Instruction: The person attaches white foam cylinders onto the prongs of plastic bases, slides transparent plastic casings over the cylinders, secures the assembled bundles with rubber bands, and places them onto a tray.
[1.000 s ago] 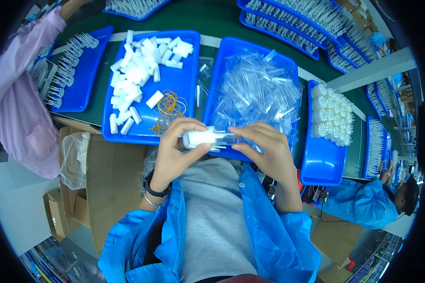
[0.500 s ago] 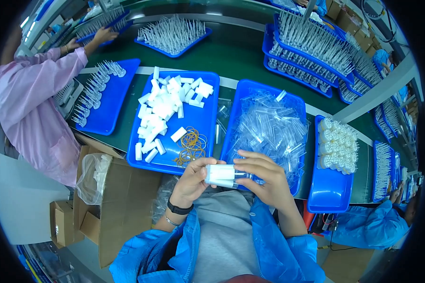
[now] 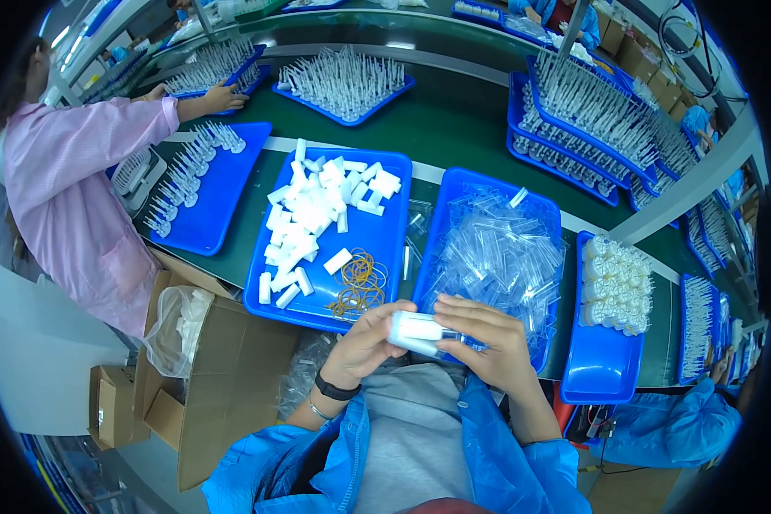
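Close in front of my body, my left hand (image 3: 364, 344) grips one end of a small bundle of white cylinders with clear plastic (image 3: 417, 329). My right hand (image 3: 492, 344) pinches the other end, where clear tube parts show between its fingers. Exactly how these parts fit together is hidden by the fingers. Beyond my left hand lies a blue tray (image 3: 317, 313) with a heap of white cylinders (image 3: 317, 206) and a tangle of tan rubber bands (image 3: 360, 278). Past my right hand, another blue tray (image 3: 445, 184) is full of clear plastic tubes (image 3: 497, 244).
A blue tray (image 3: 604, 377) with white round parts (image 3: 615, 287) stands at the right. Stacked trays of upright clear pieces (image 3: 591, 111) are at the far right, below a grey post (image 3: 694, 184). A co-worker in pink (image 3: 86, 206) handles a tray at the left, above a cardboard box (image 3: 231, 377).
The view has tilted, so the trays sit lower in the picture. My hands stay on the bundle, the right one closer over it. The co-worker's hands remain at the far-left tray.
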`<control>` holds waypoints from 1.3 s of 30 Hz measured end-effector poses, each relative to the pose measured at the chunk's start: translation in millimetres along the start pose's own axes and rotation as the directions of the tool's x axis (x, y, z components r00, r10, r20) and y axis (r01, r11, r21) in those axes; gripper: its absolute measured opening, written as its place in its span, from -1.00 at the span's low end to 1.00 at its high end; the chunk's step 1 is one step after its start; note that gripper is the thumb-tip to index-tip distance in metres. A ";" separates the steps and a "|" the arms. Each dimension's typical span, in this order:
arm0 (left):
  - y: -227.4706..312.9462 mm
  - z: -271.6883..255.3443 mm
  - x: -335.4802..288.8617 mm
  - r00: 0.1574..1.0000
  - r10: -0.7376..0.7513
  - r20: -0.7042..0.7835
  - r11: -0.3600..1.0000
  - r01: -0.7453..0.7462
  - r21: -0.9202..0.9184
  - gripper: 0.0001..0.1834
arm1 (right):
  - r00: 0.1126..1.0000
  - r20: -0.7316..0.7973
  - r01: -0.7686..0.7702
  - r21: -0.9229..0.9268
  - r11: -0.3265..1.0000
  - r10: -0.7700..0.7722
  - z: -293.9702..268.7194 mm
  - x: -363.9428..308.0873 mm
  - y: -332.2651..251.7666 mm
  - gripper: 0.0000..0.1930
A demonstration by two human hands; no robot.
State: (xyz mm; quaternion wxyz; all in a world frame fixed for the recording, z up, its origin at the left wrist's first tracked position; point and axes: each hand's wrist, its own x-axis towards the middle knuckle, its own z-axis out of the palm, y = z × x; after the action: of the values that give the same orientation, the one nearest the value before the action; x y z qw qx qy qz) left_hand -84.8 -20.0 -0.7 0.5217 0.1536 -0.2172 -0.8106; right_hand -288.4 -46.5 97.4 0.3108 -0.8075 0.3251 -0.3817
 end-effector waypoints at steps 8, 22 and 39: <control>3.8 -1.3 0.8 0.997 -0.045 0.058 0.999 0.044 0.022 -0.58 | 0.997 0.032 -0.073 0.117 0.990 0.070 3.8 -4.9 4.5 -0.69; 16.8 9.4 -2.9 0.999 0.040 -0.036 0.975 -0.032 0.218 -0.53 | 0.973 -0.215 -0.189 -0.537 0.822 0.083 -43.0 12.4 36.5 -0.62; 15.5 13.1 -2.1 0.989 0.121 -0.079 0.954 -0.094 0.285 -0.71 | 0.962 -0.174 -0.267 -0.463 0.845 0.209 -43.2 20.8 48.4 -0.50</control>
State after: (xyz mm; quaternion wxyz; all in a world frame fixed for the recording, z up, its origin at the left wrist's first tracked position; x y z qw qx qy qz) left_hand -78.0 -21.2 18.6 0.5479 0.2524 -0.3125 -0.7338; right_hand -327.3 -102.1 92.0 0.1255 -0.7890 0.5250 -0.2936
